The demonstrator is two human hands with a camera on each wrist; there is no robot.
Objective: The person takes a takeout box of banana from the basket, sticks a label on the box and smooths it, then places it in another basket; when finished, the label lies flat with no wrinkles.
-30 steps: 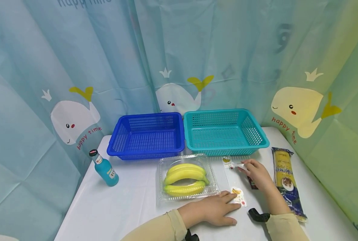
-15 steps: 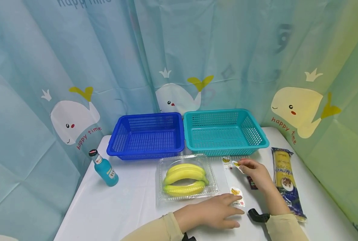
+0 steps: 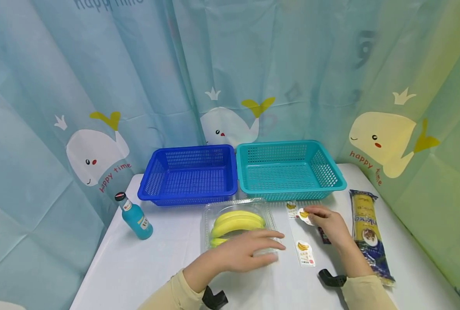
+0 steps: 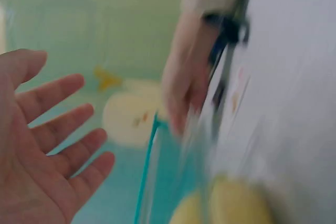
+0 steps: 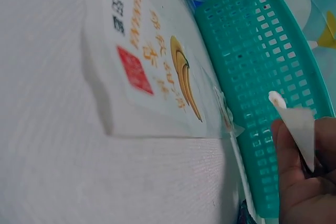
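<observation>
My right hand (image 3: 328, 221) pinches a small white sticker (image 3: 304, 216) printed with bananas. In the right wrist view that sticker (image 5: 300, 129) stands up edge-on between thumb and fingers. Below it on the table lies a clear backing strip with another banana label (image 3: 305, 253), and a further label (image 3: 291, 209) is at its far end. My left hand (image 3: 243, 252) is held over the near side of a clear plastic clamshell box (image 3: 273, 215) of bananas (image 3: 239, 220), partly hiding them. Its fingers are spread and hold nothing, as the left wrist view shows with the palm (image 4: 31, 182).
A blue basket (image 3: 231, 172) and a teal basket (image 3: 332, 189) stand side by side behind the box. On the left is a blue bottle (image 3: 138, 221); on the right lie a pasta bag (image 3: 369, 232) and a small dark packet (image 3: 324, 236), partly behind my right hand.
My left hand has lifted off the near label and moved left over the banana box. The sticker in my right hand has come away from the strip and now faces up.
</observation>
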